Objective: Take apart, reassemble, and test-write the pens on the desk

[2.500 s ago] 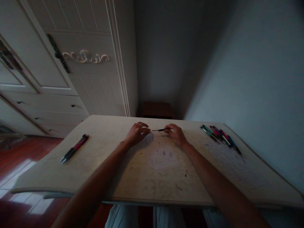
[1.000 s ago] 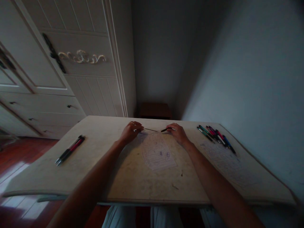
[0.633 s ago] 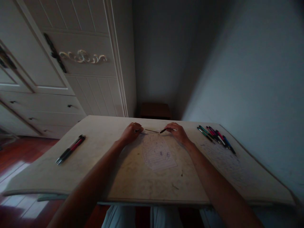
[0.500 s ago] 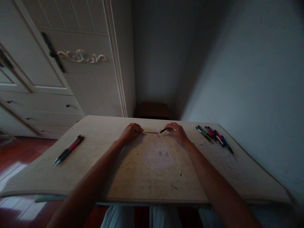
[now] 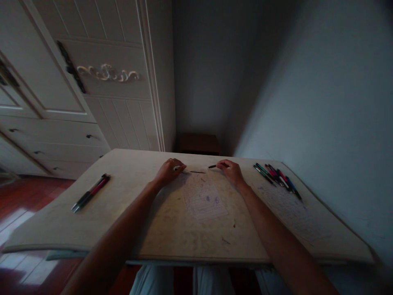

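Black stub [image 5: 212, 166] sat pinched in the fingers of the right hand [image 5: 229, 170], free end poking out to the left, nearly level. Half a second earlier it slanted down, tip just beside the right end of the thin dark rod [image 5: 198, 172]; since then it had backed off up and right, leaving a clear gap. In the oldest frame a thin length ran from the black stub toward the left hand [image 5: 169, 171]; now the rod stuck out from the left hand instead. Left fingers were closed on the rod's left end, with a pale bit showing in the grip, too small to identify.

Rod looked straight, needle-thin, dark, lighter near the fingers, about level. It was at the far edge of the scribbled patch [image 5: 205, 203] on the bench [image 5: 166, 235]; couldn't tell if it touched the surface. Stub was short, plain, thicker than the rod. Two pens [image 5: 91, 193] lay side by side at left, the pen pile [image 5: 283, 179] at right, both unchanged.
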{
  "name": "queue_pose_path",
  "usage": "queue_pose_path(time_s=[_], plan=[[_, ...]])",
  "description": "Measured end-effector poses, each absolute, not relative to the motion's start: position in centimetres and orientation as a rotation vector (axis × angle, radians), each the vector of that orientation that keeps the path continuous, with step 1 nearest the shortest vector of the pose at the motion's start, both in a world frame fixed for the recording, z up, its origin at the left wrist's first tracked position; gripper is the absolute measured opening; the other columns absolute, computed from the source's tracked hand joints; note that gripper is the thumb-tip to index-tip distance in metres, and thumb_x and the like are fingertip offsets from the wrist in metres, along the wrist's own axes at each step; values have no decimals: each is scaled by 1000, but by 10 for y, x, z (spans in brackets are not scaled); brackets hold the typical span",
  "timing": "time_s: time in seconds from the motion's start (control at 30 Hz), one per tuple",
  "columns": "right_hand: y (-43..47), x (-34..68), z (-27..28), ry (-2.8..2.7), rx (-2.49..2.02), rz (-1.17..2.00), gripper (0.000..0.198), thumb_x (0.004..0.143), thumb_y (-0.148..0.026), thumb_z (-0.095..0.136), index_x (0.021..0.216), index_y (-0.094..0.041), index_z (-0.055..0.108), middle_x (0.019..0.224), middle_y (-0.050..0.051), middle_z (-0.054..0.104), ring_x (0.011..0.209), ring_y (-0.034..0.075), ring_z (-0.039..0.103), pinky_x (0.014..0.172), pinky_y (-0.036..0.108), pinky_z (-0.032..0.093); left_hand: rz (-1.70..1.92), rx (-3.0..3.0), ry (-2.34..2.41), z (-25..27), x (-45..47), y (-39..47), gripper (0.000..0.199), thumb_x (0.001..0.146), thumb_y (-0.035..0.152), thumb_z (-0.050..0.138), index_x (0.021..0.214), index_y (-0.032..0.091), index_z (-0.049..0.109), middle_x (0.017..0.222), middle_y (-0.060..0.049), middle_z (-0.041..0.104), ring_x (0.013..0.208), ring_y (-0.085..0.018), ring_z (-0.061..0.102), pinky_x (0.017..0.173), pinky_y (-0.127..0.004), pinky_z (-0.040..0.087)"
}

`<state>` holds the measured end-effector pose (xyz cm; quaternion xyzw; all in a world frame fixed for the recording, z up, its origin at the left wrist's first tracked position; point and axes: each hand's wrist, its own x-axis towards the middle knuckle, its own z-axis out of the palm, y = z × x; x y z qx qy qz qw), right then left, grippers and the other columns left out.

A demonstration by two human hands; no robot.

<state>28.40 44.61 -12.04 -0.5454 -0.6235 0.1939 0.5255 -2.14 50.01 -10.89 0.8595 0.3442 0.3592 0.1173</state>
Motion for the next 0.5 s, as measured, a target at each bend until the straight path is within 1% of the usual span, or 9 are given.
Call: queue_pose_path(time_s=[0.13, 0.2, 0.27, 0.33, 0.4, 0.43, 0.5], plan=[[443, 279, -118, -1441, -1305, 562, 30, 76, -47, 69, 75, -18, 73, 69, 4, 70, 67, 19, 63, 66, 32, 49, 1021, 2524, 956, -108, -20, 498, 25, 91, 41, 60, 93, 20, 74, 95, -7, 75, 93, -23, 68, 88, -40, 52], [442, 274, -116, -1439, -1282, 614, 31, 74, -49, 71, 72, -18, 73, 66, 4, 69, 64, 19, 63, 64, 31, 49, 1045, 2526, 947, -107, -19, 496, 26, 87, 42, 65, 98, 20, 74, 99, -8, 74, 96, -24, 67, 89, -40, 53], [439, 265, -114, -1457, -1238, 646, 29, 71, -47, 75, 71, -19, 73, 69, 4, 71, 68, 20, 65, 67, 32, 50, 1106, 2537, 936, -106, -15, 491, 32, 85, 43, 69, 106, 19, 72, 104, -10, 73, 100, -25, 65, 90, -41, 52], [436, 254, -111, -1481, -1197, 653, 25, 70, -43, 77, 77, -20, 75, 78, 5, 74, 76, 22, 68, 73, 34, 52, 1159, 2569, 893, -105, -10, 485, 39, 83, 43, 72, 114, 19, 70, 108, -11, 71, 102, -25, 64, 91, -41, 52], [432, 242, -109, -1534, -1176, 666, 22, 71, -40, 78, 82, -21, 76, 83, 5, 76, 81, 22, 69, 78, 35, 53, 1177, 2615, 813, -104, -4, 478, 44, 82, 43, 74, 119, 21, 68, 107, -10, 71, 102, -25, 63, 91, -40, 51], [430, 237, -109, -1560, -1166, 679, 22, 71, -39, 78, 83, -21, 77, 84, 5, 76, 82, 22, 70, 79, 35, 54, 1181, 2637, 774, -103, 0, 474, 42, 82, 42, 74, 119, 21, 68, 105, -10, 71, 100, -24, 63, 89, -39, 51], [427, 230, -109, -1602, -1139, 705, 22, 73, -40, 77, 86, -22, 77, 85, 5, 76, 82, 22, 70, 80, 36, 54, 1183, 2681, 713, -103, 5, 470, 32, 85, 40, 71, 112, 22, 71, 98, -8, 73, 94, -23, 64, 86, -38, 51]])
